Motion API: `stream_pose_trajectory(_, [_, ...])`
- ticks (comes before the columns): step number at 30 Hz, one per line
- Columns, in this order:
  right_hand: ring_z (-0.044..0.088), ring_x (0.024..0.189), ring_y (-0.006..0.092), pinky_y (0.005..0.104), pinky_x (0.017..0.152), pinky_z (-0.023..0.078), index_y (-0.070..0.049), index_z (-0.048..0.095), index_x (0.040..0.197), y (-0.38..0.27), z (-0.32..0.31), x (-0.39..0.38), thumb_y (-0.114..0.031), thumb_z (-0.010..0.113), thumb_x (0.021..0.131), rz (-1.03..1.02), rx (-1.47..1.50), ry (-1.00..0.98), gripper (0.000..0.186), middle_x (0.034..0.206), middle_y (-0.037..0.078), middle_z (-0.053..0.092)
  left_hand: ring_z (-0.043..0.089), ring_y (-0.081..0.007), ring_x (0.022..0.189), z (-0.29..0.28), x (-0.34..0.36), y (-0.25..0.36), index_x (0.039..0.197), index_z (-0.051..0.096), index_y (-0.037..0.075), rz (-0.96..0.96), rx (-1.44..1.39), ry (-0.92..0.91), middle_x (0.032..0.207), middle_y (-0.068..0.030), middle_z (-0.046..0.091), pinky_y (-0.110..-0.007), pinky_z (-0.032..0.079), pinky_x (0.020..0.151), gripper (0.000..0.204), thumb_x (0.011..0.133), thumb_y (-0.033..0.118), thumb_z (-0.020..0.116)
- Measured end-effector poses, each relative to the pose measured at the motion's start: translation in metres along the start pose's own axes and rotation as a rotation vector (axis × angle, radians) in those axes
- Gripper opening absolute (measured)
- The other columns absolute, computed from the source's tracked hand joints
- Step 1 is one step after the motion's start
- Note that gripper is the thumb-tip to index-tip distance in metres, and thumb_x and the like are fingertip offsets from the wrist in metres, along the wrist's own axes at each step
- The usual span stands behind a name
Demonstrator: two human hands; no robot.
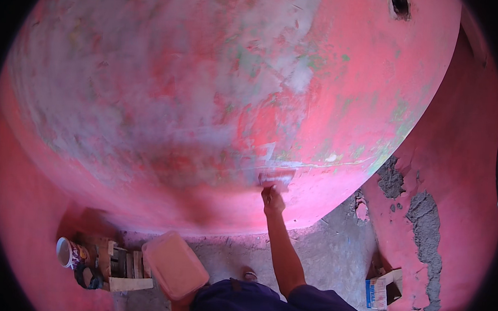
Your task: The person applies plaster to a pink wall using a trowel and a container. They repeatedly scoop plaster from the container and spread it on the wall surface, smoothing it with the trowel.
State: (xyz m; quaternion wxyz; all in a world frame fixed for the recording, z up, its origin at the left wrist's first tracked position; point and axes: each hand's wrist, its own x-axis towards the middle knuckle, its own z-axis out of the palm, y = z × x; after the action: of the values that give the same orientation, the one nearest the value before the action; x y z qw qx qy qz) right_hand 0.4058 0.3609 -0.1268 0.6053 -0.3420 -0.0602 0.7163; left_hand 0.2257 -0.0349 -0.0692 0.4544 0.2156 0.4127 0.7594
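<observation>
My right hand (272, 201) is raised to the pink wall (151, 95) and is shut on a wide scraper blade (277, 178), which lies flat against the wall's lower part. The wall above it is smeared with pale grey and white filler. At my lower left a pink rectangular tray (175, 264) is held tilted in front of my body. My left hand (180, 309) is under it and mostly hidden; only a bit of wrist shows at the tray's lower edge.
A white patterned cup (65, 252) stands by stacked wood blocks (124, 268) at the lower left. A torn cardboard box (383, 289) lies on the bare floor (322, 253) at the right. Grey plaster patches (424, 230) mark the side wall; a hole (400, 4) sits high up.
</observation>
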Motion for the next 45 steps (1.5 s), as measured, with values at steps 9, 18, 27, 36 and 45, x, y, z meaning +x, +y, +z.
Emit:
stream_pose_trajectory(9, [0.053,0.069,0.0131,0.0306,0.064,0.051,-0.008,0.055,0.092,0.057,-0.155,-0.111,-0.027,0.056,0.090,0.312,-0.213,0.159,0.018,0.082,0.001,0.054,0.040,-0.0243,0.124,0.014,0.002,0.025,0.139,0.023,0.010,-0.160,-0.625,-0.029,0.138,-0.0082,0.037,-0.042,0.031,0.104,0.071,0.084,0.043,0.053])
stream_pose_trajectory(18, [0.049,0.043,0.0124,0.0241,0.038,0.038,0.000,0.052,0.099,-0.061,0.035,-0.229,-0.013,0.057,0.088,0.005,-0.667,-0.302,0.017,0.072,0.007,0.059,0.043,-0.0263,0.122,0.049,0.036,0.045,0.139,0.024,0.009,-0.292,-0.821,-0.133,0.137,-0.0099,0.038,-0.045,0.035,0.101,0.066,0.089,0.048,0.044])
stream_pose_trajectory(27, [0.057,0.064,0.0065,0.0200,0.050,0.044,0.003,0.057,0.113,-0.073,0.138,-0.269,-0.004,0.062,0.083,-0.674,-1.243,-0.467,0.031,0.084,0.010,0.065,0.045,-0.0279,0.120,0.060,0.054,0.049,0.139,0.025,0.009,-0.365,-0.895,-0.146,0.136,-0.0112,0.039,-0.047,0.038,0.099,0.065,0.092,0.052,0.034])
stream_pose_trajectory(36, [0.058,0.055,0.0065,0.0208,0.050,0.045,0.002,0.057,0.108,-0.054,0.170,-0.277,-0.004,0.065,0.080,-0.728,-1.531,-0.614,0.030,0.072,0.008,0.066,0.042,-0.0286,0.122,0.056,0.058,0.051,0.139,0.026,0.009,-0.367,-1.097,-0.286,0.137,-0.0110,0.038,-0.046,0.036,0.101,0.068,0.091,0.057,0.026])
stream_pose_trajectory(45, [0.059,0.054,0.0098,0.0222,0.045,0.048,0.004,0.055,0.108,-0.023,0.163,-0.322,-0.002,0.063,0.082,-0.405,-1.233,-0.445,0.028,0.073,0.010,0.065,0.042,-0.0283,0.123,0.046,0.060,0.050,0.139,0.026,0.010,-0.343,-0.907,-0.166,0.137,-0.0106,0.038,-0.047,0.035,0.101,0.066,0.092,0.057,0.023])
